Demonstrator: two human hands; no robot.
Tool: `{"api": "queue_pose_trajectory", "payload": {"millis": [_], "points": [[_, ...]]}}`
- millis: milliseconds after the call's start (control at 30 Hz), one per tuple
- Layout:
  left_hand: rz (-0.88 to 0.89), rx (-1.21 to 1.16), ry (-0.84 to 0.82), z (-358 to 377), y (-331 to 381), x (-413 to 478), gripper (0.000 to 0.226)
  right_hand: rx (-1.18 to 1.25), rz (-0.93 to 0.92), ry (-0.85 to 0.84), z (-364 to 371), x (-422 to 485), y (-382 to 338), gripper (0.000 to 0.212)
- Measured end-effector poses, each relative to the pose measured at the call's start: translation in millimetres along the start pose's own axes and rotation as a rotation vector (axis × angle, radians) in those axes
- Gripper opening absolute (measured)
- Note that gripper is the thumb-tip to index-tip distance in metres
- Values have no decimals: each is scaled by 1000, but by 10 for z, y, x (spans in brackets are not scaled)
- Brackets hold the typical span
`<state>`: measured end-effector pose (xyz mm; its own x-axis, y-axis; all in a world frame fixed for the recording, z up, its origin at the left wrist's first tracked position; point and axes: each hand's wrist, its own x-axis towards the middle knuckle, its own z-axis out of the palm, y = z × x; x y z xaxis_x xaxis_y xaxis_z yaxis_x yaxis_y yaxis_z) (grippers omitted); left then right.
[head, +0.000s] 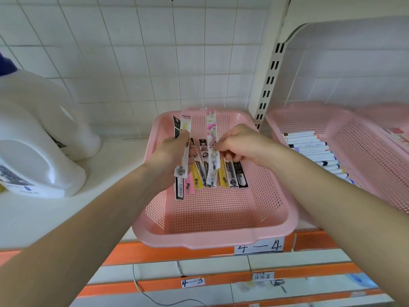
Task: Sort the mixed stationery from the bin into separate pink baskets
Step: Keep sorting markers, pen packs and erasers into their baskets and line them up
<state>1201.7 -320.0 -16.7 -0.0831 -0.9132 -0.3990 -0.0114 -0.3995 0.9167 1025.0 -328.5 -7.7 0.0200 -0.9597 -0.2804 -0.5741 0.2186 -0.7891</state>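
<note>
Gripping a bundle of pen-refill packs [182, 171], the left hand [174, 151] hangs over the left wall of the pink basket [212, 241]. The floral refill pack [211, 127] stands upright, pinched by the right hand [241, 145], directly above the refill row [234, 173] lying lengthwise on the floor; judged drop straight down.

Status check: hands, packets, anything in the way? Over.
Left hand gripping several slim refill packets. Right hand pinching pink floral refill packet. Both above perforated pink plastic basket, more packets lying inside. Nothing in the way.
</note>
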Motion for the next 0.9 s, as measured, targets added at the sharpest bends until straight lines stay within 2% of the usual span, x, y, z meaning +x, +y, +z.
{"api": "queue_pose_trajectory", "payload": {"millis": [133, 300, 367, 467, 600, 633, 700, 767, 833, 900], "points": [[-27, -35, -21, -35, -23, 23, 22, -268, 154, -44, 49, 139, 66, 25], [-34, -80, -69, -64, -21, -1, 17, -631, 171, -96, 209, 213, 64, 27], [-35, -83, -86, -85, -24, -7, 15, -711, 171, -97, 270, 269, 85, 16], [-11, -101, -115, -80, -14, -24, 17, -743, 171, -81, 299, 303, 111, 17], [15, -79, -110, -71, -29, 2, 11, -700, 113, -62, 227, 259, 99, 21], [17, -71, -94, -72, -38, 13, 17, -659, 73, -36, 205, 228, 74, 23], [32, -62, -74, -54, -41, 8, 15, -498, -5, -10, 174, 146, -3, 27], [37, -66, -65, -37, -44, 40, 8, -260, -59, -71, 168, 19, -111, 32], [42, -54, -61, -26, -44, 58, 12, -51, -90, -159, 174, -102, -194, 30], [59, -48, -62, -27, -60, 90, 24, 9, -124, -189, 194, -183, -233, 26]]}}
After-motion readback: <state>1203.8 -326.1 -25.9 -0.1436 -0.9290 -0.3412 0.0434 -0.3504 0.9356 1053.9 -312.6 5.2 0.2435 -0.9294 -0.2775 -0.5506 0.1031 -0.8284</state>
